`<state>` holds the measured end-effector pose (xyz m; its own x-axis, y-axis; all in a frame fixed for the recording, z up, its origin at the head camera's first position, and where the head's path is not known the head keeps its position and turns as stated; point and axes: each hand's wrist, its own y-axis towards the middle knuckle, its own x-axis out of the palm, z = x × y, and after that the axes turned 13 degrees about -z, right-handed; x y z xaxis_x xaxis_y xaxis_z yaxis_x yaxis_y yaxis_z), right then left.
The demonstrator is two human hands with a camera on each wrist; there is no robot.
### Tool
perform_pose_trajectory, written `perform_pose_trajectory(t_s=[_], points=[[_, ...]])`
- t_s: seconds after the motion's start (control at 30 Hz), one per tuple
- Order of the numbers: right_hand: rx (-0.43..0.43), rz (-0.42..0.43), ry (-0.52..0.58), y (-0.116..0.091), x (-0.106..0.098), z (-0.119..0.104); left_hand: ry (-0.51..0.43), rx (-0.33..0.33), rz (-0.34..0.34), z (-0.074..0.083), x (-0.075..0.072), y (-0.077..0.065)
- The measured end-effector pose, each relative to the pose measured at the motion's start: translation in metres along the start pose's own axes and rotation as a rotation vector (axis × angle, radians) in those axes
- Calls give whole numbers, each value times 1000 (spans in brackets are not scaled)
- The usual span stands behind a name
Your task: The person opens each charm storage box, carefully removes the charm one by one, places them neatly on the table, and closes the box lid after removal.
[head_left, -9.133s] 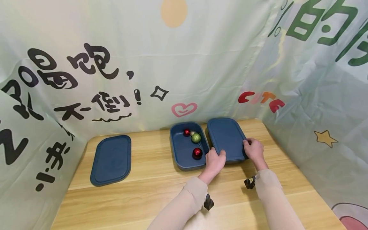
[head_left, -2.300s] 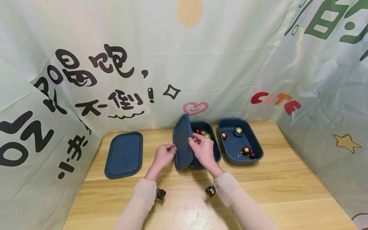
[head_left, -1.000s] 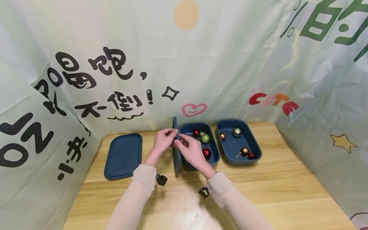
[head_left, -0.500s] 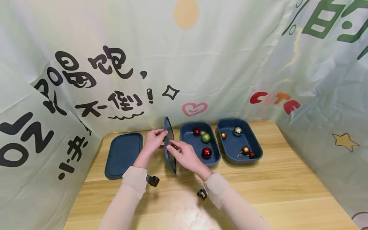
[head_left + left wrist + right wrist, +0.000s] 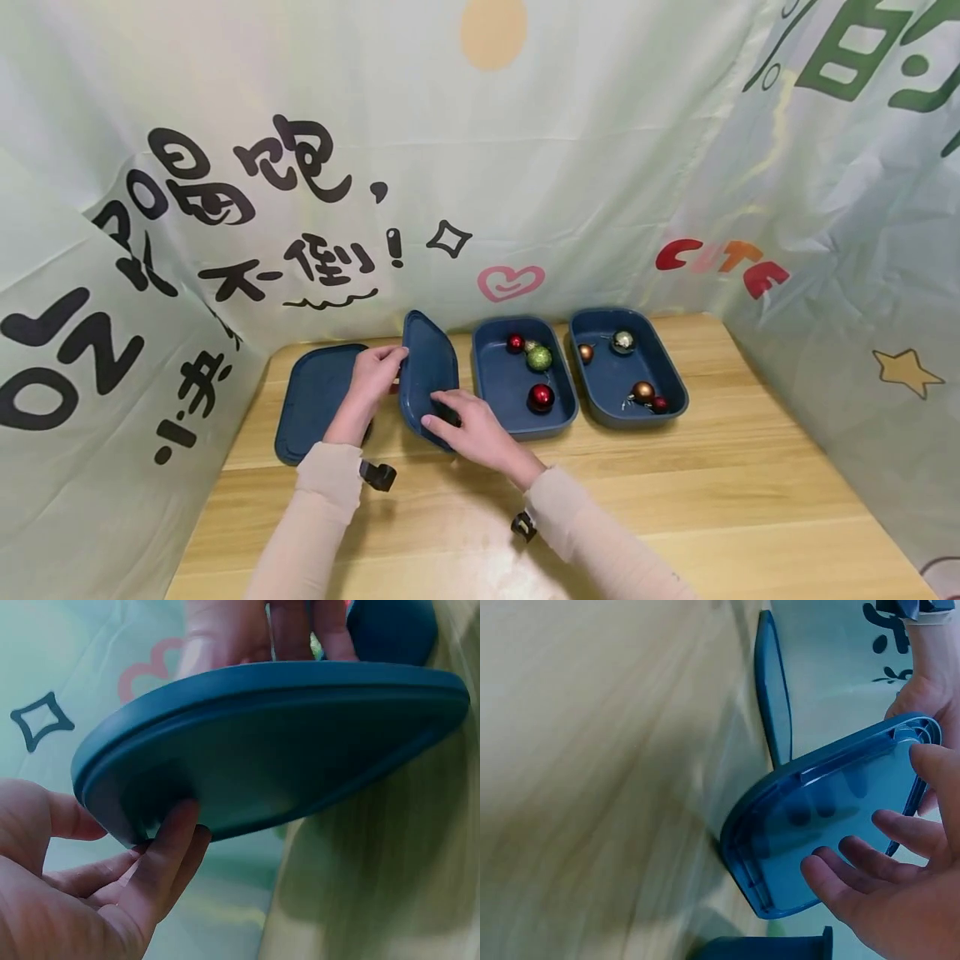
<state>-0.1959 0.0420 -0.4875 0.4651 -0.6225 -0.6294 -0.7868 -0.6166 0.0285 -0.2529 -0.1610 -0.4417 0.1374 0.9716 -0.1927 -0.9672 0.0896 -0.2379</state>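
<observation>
My left hand (image 5: 373,382) pinches the edge of a dark blue box lid (image 5: 427,358), thumb on one face and fingers on the other. The lid stands tilted above the table, its rimmed inner side facing the right. Close to that inner side is my right hand (image 5: 480,429), its fingers spread and loosely bent in the right wrist view; whether the fingertips touch the lid I cannot tell. Just right of the lid sits an uncovered blue box (image 5: 497,410) containing a green bauble (image 5: 538,358), a large red bauble (image 5: 541,397) and a small red bauble (image 5: 515,342).
A second blue lid (image 5: 315,400) lies flat at the left, partly behind my left hand. At the right another uncovered box (image 5: 626,421) holds a silver bauble (image 5: 622,342), copper ones and a small red one. Printed cloth (image 5: 585,208) walls the wooden table (image 5: 675,517).
The lid has come off the middle box, moved left and turned so its inner side shows. My left hand travelled left with it. My right hand has loosened its fingers from the lid.
</observation>
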Motion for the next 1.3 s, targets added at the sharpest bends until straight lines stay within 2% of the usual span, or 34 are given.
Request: perform_pose_trajectory(t_s=[0.33,0.57,0.9,1.1,1.3], points=[[50,-102,-150,-3,14,11,62,-71,7,-19,-13,-4],[37,-149,-249,-6,20,14,111,-103,-5,-33,-21,-6],[43,-166,-376,-10,25,17,356,-64,40,-62,-14,-5],[27,-164,-432,-11,26,18,534,-28,9,-72,-8,-3],[24,-164,-493,-10,28,21,623,-76,0,-75,0,-2]])
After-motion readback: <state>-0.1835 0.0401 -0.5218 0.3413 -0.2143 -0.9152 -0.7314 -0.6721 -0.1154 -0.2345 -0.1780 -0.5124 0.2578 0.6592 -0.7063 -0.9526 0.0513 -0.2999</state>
